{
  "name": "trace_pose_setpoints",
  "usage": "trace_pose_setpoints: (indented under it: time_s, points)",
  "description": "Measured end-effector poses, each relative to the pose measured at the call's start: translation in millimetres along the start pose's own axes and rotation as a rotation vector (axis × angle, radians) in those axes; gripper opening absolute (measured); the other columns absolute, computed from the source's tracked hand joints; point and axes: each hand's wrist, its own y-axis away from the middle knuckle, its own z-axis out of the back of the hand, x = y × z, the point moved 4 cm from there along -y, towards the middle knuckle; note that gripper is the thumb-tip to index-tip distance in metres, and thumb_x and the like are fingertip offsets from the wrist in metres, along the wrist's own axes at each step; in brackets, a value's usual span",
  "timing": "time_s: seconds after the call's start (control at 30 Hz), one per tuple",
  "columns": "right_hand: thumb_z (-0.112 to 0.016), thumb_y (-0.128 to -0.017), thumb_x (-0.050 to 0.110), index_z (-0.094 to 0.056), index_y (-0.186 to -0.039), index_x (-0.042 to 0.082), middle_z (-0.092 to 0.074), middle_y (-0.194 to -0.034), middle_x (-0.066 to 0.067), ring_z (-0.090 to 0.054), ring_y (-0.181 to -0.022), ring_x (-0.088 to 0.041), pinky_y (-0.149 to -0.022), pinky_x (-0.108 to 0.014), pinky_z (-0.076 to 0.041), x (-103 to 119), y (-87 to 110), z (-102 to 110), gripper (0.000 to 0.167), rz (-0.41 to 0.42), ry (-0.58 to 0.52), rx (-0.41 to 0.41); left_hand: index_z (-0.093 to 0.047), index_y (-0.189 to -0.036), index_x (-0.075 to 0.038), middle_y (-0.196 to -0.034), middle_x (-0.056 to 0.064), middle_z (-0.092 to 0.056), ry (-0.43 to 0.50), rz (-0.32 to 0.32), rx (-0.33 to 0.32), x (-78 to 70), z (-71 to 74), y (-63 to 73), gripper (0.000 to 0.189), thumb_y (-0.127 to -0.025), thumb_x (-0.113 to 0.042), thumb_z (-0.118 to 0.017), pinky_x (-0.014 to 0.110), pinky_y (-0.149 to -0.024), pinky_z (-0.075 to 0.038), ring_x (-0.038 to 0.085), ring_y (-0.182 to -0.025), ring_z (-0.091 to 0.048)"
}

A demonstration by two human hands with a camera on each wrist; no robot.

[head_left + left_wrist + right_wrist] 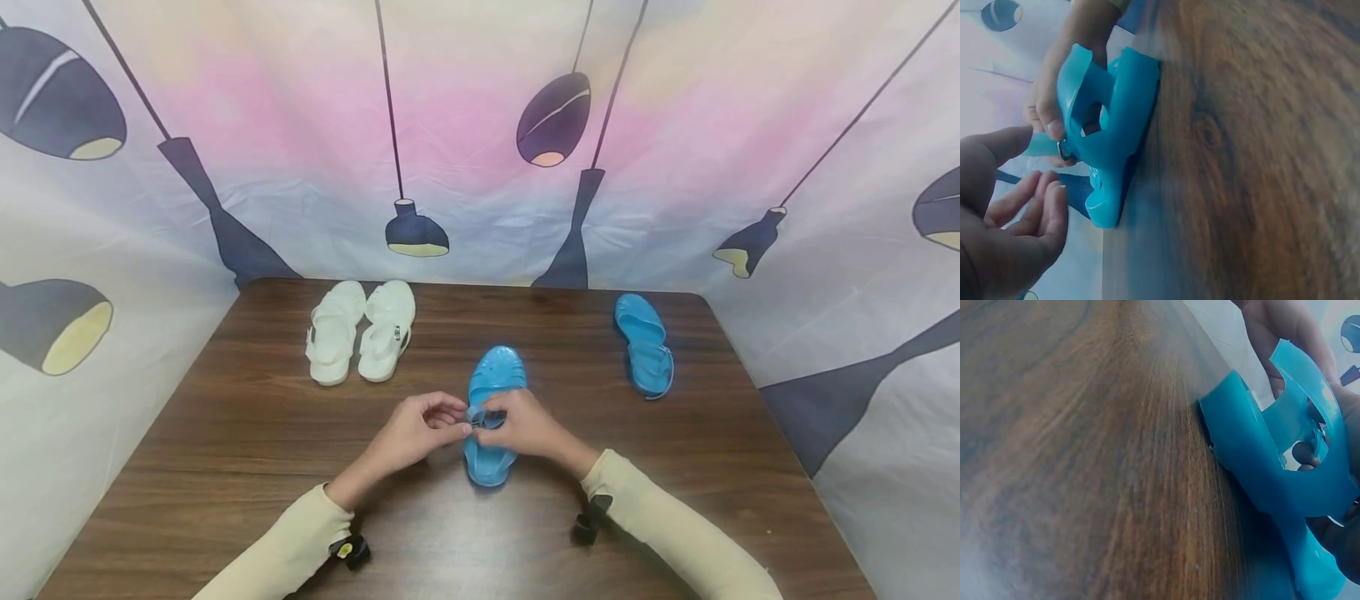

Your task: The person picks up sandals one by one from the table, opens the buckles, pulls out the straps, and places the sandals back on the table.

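A blue jelly sandal [498, 367] lies toe away on the table, between both hands. My left hand [416, 429] comes in from the left; in the left wrist view its thumb is at the free end of the ankle strap [1041, 145], with the other fingers curled just below. From the right, my right hand [525, 423] pinches the strap by its small metal buckle [1063, 149]. The strap passes through the buckle. In the right wrist view the sandal's heel and side band [1329, 494] hide part of the fingers.
Another blue sandal [643, 333] lies at the back right of the brown wooden table [247, 467]. A pair of white sandals [330, 333] stands side by side at the back left. Behind the table hangs a cloth [480, 100] printed with lamps.
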Motion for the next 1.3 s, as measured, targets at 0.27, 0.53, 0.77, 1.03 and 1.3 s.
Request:
trace_pose_setpoints:
  time_s: [0.27,0.53,0.77,1.03,1.3]
  points:
    - [-0.078,-0.086,0.023,-0.051,-0.064,0.019,-0.044,-0.061,0.014,-0.041,-0.055,0.001,-0.05,-0.017,-0.037,1,-0.5,1,0.035,0.019,-0.009,-0.027,-0.078,-0.102,-0.01,-0.09,-0.003,-0.076,-0.103,-0.099,-0.094,-11.3,-2.6,-3.5,0.015,-0.09,-0.019,-0.081,0.024,-0.073,-0.059,0.008,-0.081,-0.07]
    - [-0.079,-0.084,0.023,-0.049,-0.063,0.02,-0.042,-0.061,0.016,-0.039,-0.055,0.003,-0.05,-0.016,-0.035,2,-0.7,1,0.037,0.028,-0.011,-0.041,-0.078,-0.099,-0.007,-0.088,0.0,-0.076,-0.113,-0.171,-0.141,-19.7,-4.2,-9.1,0.013,-0.088,-0.012,-0.081,0.024,-0.071,-0.059,0.008,-0.079,-0.069]
    - [-0.08,-0.085,0.023,-0.053,-0.065,0.019,-0.047,-0.06,0.016,-0.043,-0.055,0.002,-0.05,-0.017,-0.038,1,-0.8,0,0.033,0.003,-0.032,-0.017,-0.079,-0.098,-0.006,-0.088,0.0,-0.075,-0.104,-0.209,-0.137,-27.0,1.2,-12.8,0.012,-0.087,-0.011,-0.082,0.025,-0.071,-0.059,0.009,-0.079,-0.068]
    - [-0.079,-0.086,0.025,-0.075,-0.085,0.016,-0.066,-0.076,0.013,-0.055,-0.066,0.0,-0.059,-0.019,-0.05,1,0.3,1,0.011,-0.01,-0.032,-0.006,-0.079,-0.098,-0.007,-0.09,-0.002,-0.074,-0.122,-0.199,-0.131,-16.5,13.7,-4.5,0.012,-0.087,-0.011,-0.082,0.025,-0.073,-0.059,0.008,-0.081,-0.067]
    - [-0.08,-0.087,0.024,-0.079,-0.102,0.013,-0.075,-0.093,0.01,-0.064,-0.08,-0.003,-0.074,-0.022,-0.056,0,1.7,1,0.019,-0.065,-0.059,0.008,-0.079,-0.096,-0.011,-0.086,-0.004,-0.072,-0.166,-0.173,-0.124,-3.2,26.8,7.2,0.011,-0.086,-0.011,-0.083,0.024,-0.069,-0.058,0.007,-0.078,-0.066]
